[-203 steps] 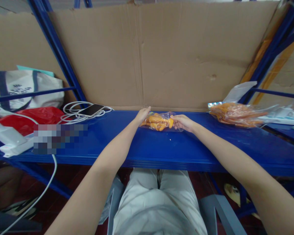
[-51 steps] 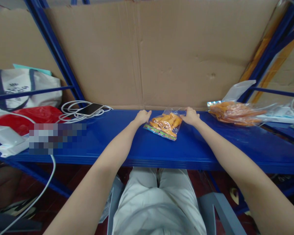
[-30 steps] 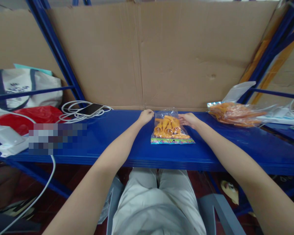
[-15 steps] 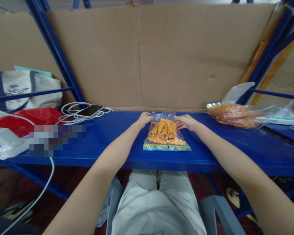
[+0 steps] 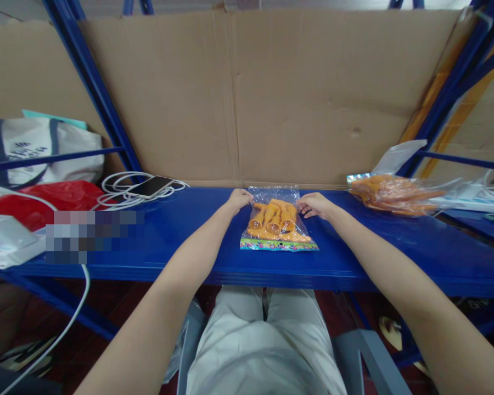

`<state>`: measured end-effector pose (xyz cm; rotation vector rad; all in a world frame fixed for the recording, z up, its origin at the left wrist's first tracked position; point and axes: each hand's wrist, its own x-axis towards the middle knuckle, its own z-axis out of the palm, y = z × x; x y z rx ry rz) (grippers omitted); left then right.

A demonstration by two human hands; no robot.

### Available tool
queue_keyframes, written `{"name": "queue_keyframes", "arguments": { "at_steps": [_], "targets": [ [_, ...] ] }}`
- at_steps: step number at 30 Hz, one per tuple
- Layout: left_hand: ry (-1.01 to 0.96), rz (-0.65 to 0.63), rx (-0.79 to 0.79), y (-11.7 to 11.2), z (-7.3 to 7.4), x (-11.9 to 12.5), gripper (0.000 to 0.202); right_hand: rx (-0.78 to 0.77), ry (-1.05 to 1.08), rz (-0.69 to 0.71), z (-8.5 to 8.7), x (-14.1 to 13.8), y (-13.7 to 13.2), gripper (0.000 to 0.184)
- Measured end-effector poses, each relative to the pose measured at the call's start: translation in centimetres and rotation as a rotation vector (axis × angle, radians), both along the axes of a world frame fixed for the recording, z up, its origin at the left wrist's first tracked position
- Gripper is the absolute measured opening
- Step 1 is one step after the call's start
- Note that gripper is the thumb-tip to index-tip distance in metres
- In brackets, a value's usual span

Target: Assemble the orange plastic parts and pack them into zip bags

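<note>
A clear plastic bag (image 5: pixel 275 193) with a colourful printed strip lies on the blue table in front of me, its strip toward me. Inside are several orange plastic pieces (image 5: pixel 273 218), some flared like small horns. My left hand (image 5: pixel 240 201) pinches the bag's far left edge between thumb and finger. On the opposite side my right hand (image 5: pixel 314 206) has its fingers curled at the far right edge, thumb and fingertips closed on the plastic.
At the right lies another clear bag (image 5: pixel 395 195) of orange pieces. To the left are a phone (image 5: pixel 152 186) on coiled white cable, a red bag (image 5: pixel 66 198) and a canvas tote (image 5: pixel 69 148). A cardboard panel (image 5: pixel 296 99) stands behind the blue table (image 5: pixel 181 230).
My hands have moved slightly apart, and the bag's far end is spread wider and flatter between them. The bag has shifted very little.
</note>
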<state>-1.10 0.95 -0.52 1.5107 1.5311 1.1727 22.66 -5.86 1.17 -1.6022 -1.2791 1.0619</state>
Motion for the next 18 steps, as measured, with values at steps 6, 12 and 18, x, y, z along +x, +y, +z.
{"name": "queue_keyframes", "arguments": {
  "at_steps": [6, 12, 18],
  "targets": [
    [-0.029, -0.083, 0.006, -0.2, 0.0, -0.3, 0.017, 0.069, 0.134, 0.042, -0.2, 0.0, 0.0, 0.010],
    [-0.017, -0.116, 0.021, -0.3, 0.0, -0.3, 0.020, 0.113, 0.158, 0.015, -1.0, 0.1, 0.9, 0.018],
    [-0.062, -0.182, -0.009, -1.2, 0.6, -0.1, 0.018, 0.111, 0.209, 0.045, -1.3, 0.2, 1.3, 0.024]
  ]
}}
